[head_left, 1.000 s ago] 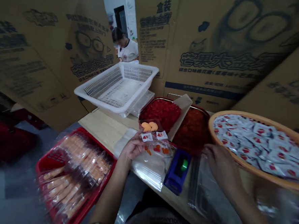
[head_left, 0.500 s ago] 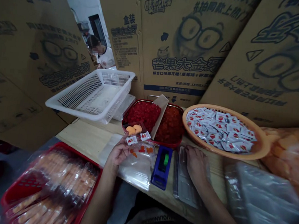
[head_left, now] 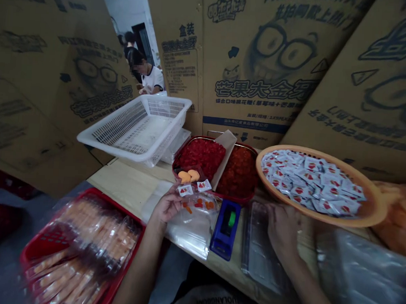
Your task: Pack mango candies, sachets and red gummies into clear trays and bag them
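My left hand [head_left: 168,206] is closed on the left edge of a clear plastic pack [head_left: 195,196]. Two orange rounded sweets [head_left: 188,176], two small white sachets [head_left: 203,185] and several red-orange pieces [head_left: 200,202] show in it. Beneath lie flat clear plastic sheets [head_left: 192,243]. Over the far end of some clear plastic trays [head_left: 260,256] rests my right hand [head_left: 284,228]; motion smears its fingers, so their grip is unclear. Between my hands lies a blue tape dispenser [head_left: 224,236] with a green roll.
Behind are a divided red tray of red [head_left: 203,154] and orange-red pieces [head_left: 239,168], an orange basket of sachets [head_left: 314,181] and a white basket [head_left: 135,129]. A red crate [head_left: 28,251] holds wrapped packs at left. Cartons [head_left: 264,45] wall the back; a person [head_left: 152,78] sits beyond.
The view has turned slightly left, so everything sits further right. My right hand has slid a little right over the clear trays. My left hand keeps its hold on the pack.
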{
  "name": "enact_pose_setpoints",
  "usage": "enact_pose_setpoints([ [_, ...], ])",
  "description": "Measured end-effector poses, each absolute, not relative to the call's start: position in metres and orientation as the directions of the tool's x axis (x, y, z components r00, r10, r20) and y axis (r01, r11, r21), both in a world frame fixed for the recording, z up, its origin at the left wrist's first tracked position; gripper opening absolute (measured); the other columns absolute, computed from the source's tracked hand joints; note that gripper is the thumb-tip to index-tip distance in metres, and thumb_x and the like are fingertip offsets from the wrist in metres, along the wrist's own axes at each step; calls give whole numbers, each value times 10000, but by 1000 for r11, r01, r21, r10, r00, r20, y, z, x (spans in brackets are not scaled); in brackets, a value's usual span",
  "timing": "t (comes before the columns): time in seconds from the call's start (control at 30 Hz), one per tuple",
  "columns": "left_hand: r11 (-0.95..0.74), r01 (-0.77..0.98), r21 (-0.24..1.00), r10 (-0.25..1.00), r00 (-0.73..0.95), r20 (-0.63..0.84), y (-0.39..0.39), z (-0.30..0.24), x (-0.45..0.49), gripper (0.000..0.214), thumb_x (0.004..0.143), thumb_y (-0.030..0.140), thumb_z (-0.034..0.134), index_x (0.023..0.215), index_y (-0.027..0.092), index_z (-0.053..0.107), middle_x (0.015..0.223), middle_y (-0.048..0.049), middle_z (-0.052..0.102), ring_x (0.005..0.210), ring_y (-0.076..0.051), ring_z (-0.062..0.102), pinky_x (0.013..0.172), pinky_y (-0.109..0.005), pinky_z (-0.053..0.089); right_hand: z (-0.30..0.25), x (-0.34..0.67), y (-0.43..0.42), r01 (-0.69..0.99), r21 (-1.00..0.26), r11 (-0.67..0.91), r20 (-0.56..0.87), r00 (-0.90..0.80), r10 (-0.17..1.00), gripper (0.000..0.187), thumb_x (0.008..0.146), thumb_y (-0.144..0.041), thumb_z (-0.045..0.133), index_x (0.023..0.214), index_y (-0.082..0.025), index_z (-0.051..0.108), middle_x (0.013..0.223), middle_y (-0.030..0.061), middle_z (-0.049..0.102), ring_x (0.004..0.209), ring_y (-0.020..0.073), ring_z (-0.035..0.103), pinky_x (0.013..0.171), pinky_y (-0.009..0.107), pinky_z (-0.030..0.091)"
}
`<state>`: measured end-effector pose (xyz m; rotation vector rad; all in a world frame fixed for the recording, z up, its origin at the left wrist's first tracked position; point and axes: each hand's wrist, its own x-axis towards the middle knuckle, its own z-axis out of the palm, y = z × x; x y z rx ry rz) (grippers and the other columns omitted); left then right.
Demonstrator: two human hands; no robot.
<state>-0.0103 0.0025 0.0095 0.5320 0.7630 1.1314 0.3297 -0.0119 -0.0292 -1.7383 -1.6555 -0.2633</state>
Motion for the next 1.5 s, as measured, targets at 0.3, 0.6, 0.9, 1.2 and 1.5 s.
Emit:
enact_pose_setpoints([
  [0.3,367,-673,643,929,228,-291,2,10,-7,814,597,-14,531,1344,287,416,979,-8,686,789,-185,672,781,-388,530,91,241,27,630,-532,565,464,-341,817,409,963,-414,224,700,-219,470,758,63,527,745,199,499,674,331,358],
  [0.6,373,-764,526,925,260,-278,4,6,-5,448,823,469,553,1172,187,557,810,-60,705,695,-191,669,689,-335,534,55,100,111,783,-210,586,211,-549,809,280,978,-316,364,897,-161,582,966,101,567,934,231,471,718,318,303],
  [0.9,312,-720,619,941,145,-305,7,-6,0,535,701,90,676,1193,230,518,933,-35,687,721,-190,680,700,-370,558,35,86,118,795,-223,564,230,-520,823,279,977,-337,361,964,-147,565,1036,124,547,958,250,449,761,344,315],
  [1.2,237,-736,634,947,30,-319,3,13,-1,565,647,40,634,1179,215,554,898,-23,680,747,-157,667,740,-313,547,52,130,115,703,-610,365,231,-283,931,353,793,-298,645,1100,-149,554,1118,139,565,1052,272,499,865,389,398],
  [1.5,327,-554,766,944,222,-243,1,61,14,432,751,230,654,1174,181,580,969,-79,671,823,-188,645,775,-338,510,78,210,48,-306,-674,-672,-453,-547,703,151,789,-172,560,918,-140,631,805,48,705,683,162,662,676,291,546],
])
